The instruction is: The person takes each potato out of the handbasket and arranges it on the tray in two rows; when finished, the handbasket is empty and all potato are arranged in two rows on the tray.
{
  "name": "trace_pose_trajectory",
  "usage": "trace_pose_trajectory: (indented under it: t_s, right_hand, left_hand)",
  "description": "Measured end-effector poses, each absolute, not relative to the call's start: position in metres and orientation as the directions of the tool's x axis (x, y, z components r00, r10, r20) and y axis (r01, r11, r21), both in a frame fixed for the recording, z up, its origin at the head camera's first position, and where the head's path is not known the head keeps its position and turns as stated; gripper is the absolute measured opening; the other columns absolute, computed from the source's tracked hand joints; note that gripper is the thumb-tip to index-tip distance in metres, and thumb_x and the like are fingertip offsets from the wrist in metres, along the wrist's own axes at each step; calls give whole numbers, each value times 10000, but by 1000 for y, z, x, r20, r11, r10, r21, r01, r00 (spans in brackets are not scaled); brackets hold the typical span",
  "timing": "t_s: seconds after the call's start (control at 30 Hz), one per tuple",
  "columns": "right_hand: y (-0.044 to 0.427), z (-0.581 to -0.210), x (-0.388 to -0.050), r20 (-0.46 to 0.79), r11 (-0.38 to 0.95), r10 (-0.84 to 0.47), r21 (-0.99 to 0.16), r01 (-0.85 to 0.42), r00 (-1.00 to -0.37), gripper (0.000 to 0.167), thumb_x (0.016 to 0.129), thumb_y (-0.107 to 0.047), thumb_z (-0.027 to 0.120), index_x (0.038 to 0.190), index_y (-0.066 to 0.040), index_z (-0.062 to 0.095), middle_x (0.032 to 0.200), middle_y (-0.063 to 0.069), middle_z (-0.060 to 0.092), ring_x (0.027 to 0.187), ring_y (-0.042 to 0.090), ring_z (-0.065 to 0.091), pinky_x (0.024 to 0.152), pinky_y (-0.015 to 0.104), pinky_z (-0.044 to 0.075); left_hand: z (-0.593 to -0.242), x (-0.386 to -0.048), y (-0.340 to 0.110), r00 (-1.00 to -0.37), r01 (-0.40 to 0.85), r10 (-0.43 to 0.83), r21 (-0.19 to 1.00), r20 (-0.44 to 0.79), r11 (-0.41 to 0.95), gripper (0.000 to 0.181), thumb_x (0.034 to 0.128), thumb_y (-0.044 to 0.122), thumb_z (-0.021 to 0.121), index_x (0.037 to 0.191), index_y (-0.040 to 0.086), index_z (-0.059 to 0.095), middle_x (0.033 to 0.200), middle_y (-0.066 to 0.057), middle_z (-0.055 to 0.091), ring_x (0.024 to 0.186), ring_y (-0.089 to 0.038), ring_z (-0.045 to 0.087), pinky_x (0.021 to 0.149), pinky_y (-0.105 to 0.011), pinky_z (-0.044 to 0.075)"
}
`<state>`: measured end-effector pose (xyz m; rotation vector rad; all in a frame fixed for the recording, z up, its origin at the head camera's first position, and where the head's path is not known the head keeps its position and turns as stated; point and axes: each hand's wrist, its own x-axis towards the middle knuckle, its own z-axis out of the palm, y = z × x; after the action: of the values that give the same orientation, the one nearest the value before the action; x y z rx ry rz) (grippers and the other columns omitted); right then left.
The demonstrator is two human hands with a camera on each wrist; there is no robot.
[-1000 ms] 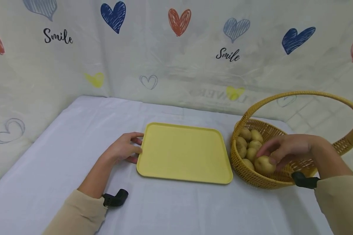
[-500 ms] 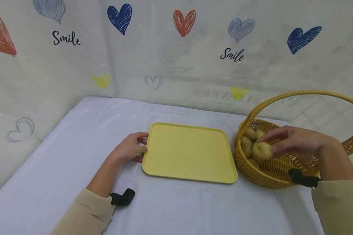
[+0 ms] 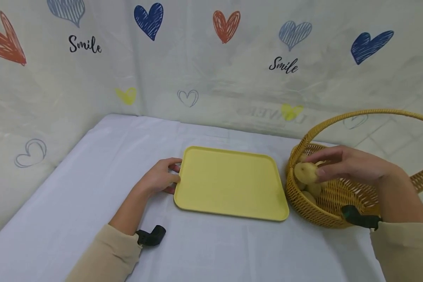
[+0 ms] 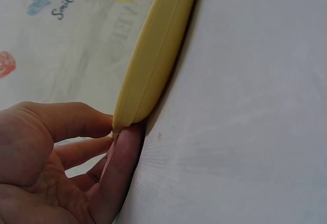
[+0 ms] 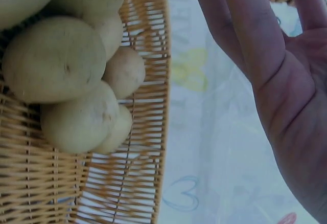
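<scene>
My left hand (image 3: 160,176) is at the left edge of a yellow rectangular tray (image 3: 232,184). In the left wrist view, its thumb and fingers pinch the tray's rim (image 4: 153,65), one finger reaching beneath it. My right hand (image 3: 361,166) pinches a pale potato (image 3: 306,172) between thumb and fingertips, just above the left side of a wicker basket (image 3: 320,219). Several more potatoes (image 3: 313,190) lie inside, partly hidden by the held one. The right wrist view shows a pile of potatoes (image 5: 53,60) along the basket wall; the fingertips there are out of frame.
A tall arched handle (image 3: 373,112) rises over the basket, above and behind my right hand. White cloth (image 3: 211,250) covers the table. A pale curtain (image 3: 204,66) printed with hearts and "Smile" hangs behind it. The basket stands close to the tray's right side.
My right hand has lifted the potato from among the others and moved it up and left toward the basket's left rim. My left hand has stayed at the tray; the head view has shifted slightly.
</scene>
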<state>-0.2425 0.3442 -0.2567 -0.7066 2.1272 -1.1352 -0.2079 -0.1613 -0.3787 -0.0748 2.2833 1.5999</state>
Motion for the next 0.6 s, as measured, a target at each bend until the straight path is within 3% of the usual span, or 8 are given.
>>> trace_pose_trajectory:
  t_s: [0.3, 0.5, 0.6]
  right_hand:
    - [319, -255, -236, -323, 614, -586, -775, -148, -743, 386, 1022, -117, 591, 1407, -115, 622, 1330, 2, 657, 1146, 163, 648, 927, 320, 567]
    - [303, -256, -235, -259, 579, -629, -785, -219, -733, 371, 1014, -109, 606, 1384, -109, 641, 1250, 62, 685, 1015, 301, 705, 892, 326, 581]
    - [296, -257, -235, -244, 553, -652, -801, -230, -718, 371, 1018, -96, 603, 1386, -100, 639, 1220, 73, 704, 993, 296, 702, 875, 344, 594]
  left_hand:
    - [-380, -208, -161, -938, -246, 145, 899, -315, 361, 725, 875, -30, 588, 1569, 91, 417, 1349, -163, 496, 924, -243, 628, 657, -354, 638]
    - [-379, -208, -160, -936, -253, 136, 891, -324, 378, 724, 880, -28, 586, 1571, 103, 414, 1349, -150, 493, 922, -240, 623, 660, -353, 638]
    - [-379, -208, -159, -936, -253, 137, 889, -326, 382, 724, 884, -30, 581, 1574, 100, 407, 1350, -149, 490, 926, -240, 612, 666, -354, 639]
